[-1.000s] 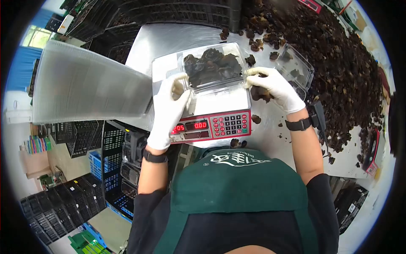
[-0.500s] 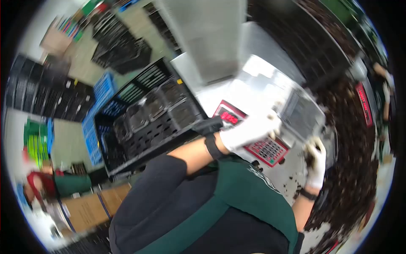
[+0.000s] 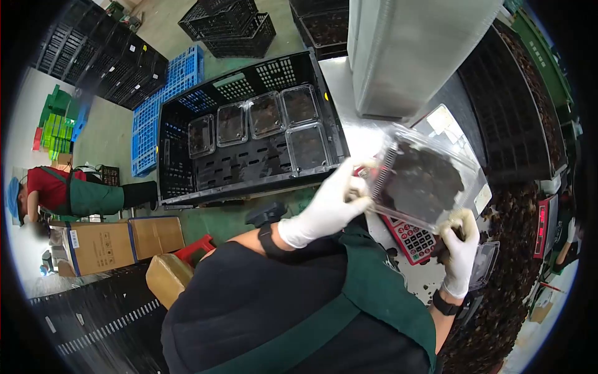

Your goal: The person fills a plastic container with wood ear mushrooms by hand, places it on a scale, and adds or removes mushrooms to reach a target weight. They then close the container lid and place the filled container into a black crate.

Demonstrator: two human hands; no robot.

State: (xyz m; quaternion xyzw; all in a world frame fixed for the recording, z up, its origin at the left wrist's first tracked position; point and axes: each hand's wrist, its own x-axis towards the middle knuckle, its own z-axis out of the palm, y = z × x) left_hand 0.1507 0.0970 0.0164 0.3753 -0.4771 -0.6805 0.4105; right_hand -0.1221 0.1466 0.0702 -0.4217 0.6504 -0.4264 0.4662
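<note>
Both of my white-gloved hands grip a clear plastic clamshell box (image 3: 420, 181) with dark brown, leaf-like pieces inside. My left hand (image 3: 333, 202) pinches its left edge between thumb and fingers. At the lower right corner, my right hand (image 3: 460, 249) is closed on the rim. The box is tilted and held above a red and white scale (image 3: 408, 240), whose keypad shows below it while its display is hidden. Left of my hands stands a black plastic crate (image 3: 240, 193), in which several filled clear boxes (image 3: 268, 114) sit at the far and right sides.
A heap of dark pieces (image 3: 507, 293) spreads on the right, with another clear box (image 3: 484, 265) at its edge. A metal column (image 3: 411, 62) rises ahead. Blue pallets (image 3: 146, 140), black crates (image 3: 230, 28) and cartons (image 3: 103, 246) stand leftward. A person in a green apron (image 3: 93, 196) bends at far left.
The clamshell box has come up off the scale area toward me, now with my left hand on its edge too. My view has turned, showing more of the black crate.
</note>
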